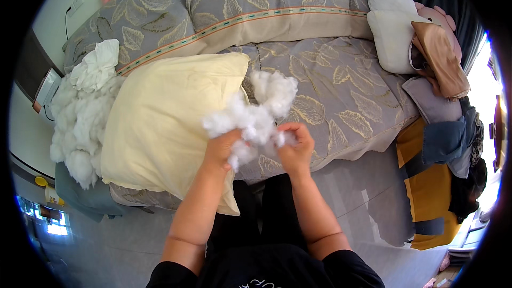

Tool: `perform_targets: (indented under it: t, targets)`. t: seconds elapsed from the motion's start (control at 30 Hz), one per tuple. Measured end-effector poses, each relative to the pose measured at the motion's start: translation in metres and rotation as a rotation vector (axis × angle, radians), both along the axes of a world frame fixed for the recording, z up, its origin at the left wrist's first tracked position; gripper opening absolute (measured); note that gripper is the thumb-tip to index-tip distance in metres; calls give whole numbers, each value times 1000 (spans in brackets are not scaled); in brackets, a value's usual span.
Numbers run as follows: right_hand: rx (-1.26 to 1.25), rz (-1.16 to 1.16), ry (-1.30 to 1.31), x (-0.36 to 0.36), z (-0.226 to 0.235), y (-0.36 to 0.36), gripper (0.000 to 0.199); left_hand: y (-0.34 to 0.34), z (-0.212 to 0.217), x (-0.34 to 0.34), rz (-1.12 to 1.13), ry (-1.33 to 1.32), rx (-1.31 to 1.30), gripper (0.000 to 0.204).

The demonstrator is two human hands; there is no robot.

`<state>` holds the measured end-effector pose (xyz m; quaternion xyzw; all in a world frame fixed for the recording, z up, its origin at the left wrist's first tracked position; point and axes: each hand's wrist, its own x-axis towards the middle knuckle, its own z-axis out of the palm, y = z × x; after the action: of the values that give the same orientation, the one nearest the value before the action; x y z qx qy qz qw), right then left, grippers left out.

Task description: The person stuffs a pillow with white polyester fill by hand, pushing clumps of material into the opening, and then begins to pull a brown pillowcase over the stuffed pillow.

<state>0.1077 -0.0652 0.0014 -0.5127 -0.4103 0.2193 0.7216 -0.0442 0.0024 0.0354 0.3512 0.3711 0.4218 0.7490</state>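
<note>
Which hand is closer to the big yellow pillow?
Left. The left hand is right at the yellow pillow's edge, gripping white stuffing. The right hand holds the stuffing farther off, over the bedspread.

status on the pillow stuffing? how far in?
Done: can't tell how much is inside; the pale yellow pillowcase lies fairly flat on the bed.
In hand: left hand and right hand grip a clump of white stuffing by its open end.
Left: a big pile of stuffing is still outside, at its far end.

The single head view looked steeply down from above, close over the bed [341, 85] edge and floor [368, 202], forearms entering from the bottom.
</note>
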Motion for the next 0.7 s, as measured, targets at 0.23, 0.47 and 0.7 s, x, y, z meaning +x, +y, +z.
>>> perform_targets:
  t: [0.23, 0.47, 0.7]
  targets:
    - [138, -20, 101, 20, 20, -1, 24, 11, -7, -11, -85, -61, -37, 31]
    - [-92, -4, -308, -11, 13, -2, 27, -6, -11, 17, -110, -85, 169, 39]
    - [-90, -248, 30, 17, 4, 0, 22, 6, -15, -8, 133, -82, -107, 27]
